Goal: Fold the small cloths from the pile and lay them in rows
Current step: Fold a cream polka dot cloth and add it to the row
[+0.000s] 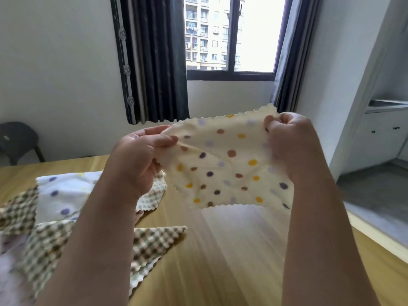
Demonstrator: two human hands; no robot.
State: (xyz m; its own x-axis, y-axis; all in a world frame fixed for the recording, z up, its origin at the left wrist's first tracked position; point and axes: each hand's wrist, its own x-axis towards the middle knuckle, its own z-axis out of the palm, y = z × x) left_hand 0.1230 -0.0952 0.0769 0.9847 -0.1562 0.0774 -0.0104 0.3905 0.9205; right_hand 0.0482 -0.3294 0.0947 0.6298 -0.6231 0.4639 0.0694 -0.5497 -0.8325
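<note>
The cloth (225, 164) hung above the bench (220, 250), stretched side to side between the hands. The left hand (136, 160) pinched its upper left corner between thumb and fingers (163, 141); the right hand (287, 142) was curled tight on the upper right corner. The lower edge hung free, and the pile (61, 206) lay below the left arm

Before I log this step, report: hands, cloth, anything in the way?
Left hand and right hand pinch dotted cloth, spread unfolded above table. Pile lies left. Nothing between cloth and table.
</note>
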